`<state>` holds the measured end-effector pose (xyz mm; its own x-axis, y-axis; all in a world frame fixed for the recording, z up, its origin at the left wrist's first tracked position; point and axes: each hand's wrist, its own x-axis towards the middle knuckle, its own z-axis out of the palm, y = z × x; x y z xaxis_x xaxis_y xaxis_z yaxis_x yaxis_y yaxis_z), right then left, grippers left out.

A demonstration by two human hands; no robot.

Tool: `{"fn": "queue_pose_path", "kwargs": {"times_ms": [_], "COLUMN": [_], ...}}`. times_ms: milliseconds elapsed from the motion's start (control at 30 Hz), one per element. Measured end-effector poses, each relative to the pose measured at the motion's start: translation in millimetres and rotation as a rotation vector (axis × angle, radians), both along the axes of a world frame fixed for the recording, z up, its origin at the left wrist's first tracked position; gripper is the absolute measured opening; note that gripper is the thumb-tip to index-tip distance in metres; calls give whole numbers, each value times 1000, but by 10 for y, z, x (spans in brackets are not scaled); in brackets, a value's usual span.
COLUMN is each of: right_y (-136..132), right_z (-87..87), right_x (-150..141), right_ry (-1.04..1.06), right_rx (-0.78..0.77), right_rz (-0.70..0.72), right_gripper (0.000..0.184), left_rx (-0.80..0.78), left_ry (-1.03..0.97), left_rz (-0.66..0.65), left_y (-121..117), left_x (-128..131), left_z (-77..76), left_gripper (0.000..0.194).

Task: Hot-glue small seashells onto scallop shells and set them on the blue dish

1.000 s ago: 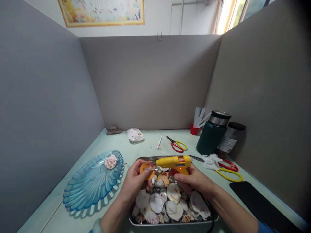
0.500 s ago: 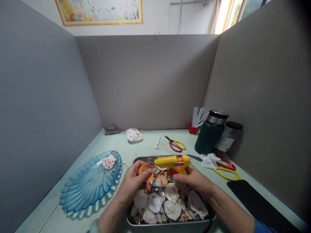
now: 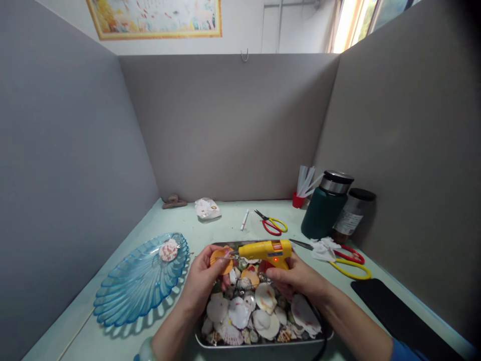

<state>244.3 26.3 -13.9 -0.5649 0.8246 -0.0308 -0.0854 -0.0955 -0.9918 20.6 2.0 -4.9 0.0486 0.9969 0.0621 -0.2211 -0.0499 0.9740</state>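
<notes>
An orange scallop shell is pinched in my left hand, above the left side of the tray. My right hand grips a yellow hot glue gun whose indicator light glows red. Its metal nozzle points left and sits close to the shell; whether it touches I cannot tell. Below both hands is a metal tray full of white, orange and speckled seashells. The gun's black cord hangs down across the tray's right side.
At left lies a blue shell-shaped glass dish with a patterned shell in it. Two scissors, a marker and a white packet lie behind. At right stand glue sticks, a green bottle and a black phone-like slab.
My left hand and the orange shell have moved slightly left and up, with the shell tilted differently. The glue gun has barely shifted left.
</notes>
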Motion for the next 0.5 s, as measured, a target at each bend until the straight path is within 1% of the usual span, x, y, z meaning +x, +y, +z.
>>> {"fn": "queue_pose_path", "kwargs": {"times_ms": [100, 200, 400, 500], "right_y": [-3, -7, -9, -11], "right_z": [9, 20, 25, 29], "right_x": [-3, -9, -16, -15], "right_ry": [3, 4, -1, -3], "right_rx": [-4, -11, -21, -20], "right_rz": [1, -5, -18, -17], "right_gripper": [36, 36, 37, 37], "left_rx": [8, -7, -46, -46], "left_ry": [1, 10, 43, 60], "left_rz": [4, -20, -125, -155], "left_y": [4, 1, -30, -46], "left_x": [-1, -3, 15, 24], "left_z": [3, -1, 1, 1], "left_gripper": [31, 31, 30, 31]}}
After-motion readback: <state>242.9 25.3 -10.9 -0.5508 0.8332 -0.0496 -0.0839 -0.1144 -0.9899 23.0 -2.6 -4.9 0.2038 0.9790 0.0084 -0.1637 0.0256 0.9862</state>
